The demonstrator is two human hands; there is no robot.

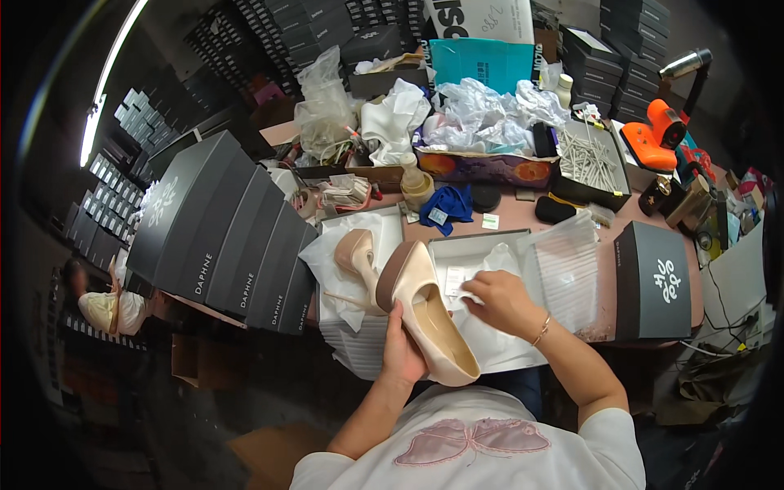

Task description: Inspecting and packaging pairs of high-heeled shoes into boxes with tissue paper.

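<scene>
My left hand (402,347) is wrapped round a beige platform high-heel shoe (438,331), tilted with its brown sole to the left and its opening facing up. A second beige high heel (356,253) lies on white tissue paper (343,294) to the left, its thin heel pointing sideways. Over an open shoe box (482,238) lined with white paper, my right hand (500,299) has its fingers curled together. Whatever those fingers pinch is too small to make out. Beside them in the box is a small white printed card (455,280).
Grey shoe boxes (212,229) stand stacked at the left, and another grey box (653,282) at the right. Translucent ribbed wrap (563,273) lies beside the open box. Behind are a pump bottle (415,186), a blue cloth (447,206), a box of white sticks (586,163) and an orange tool (653,139).
</scene>
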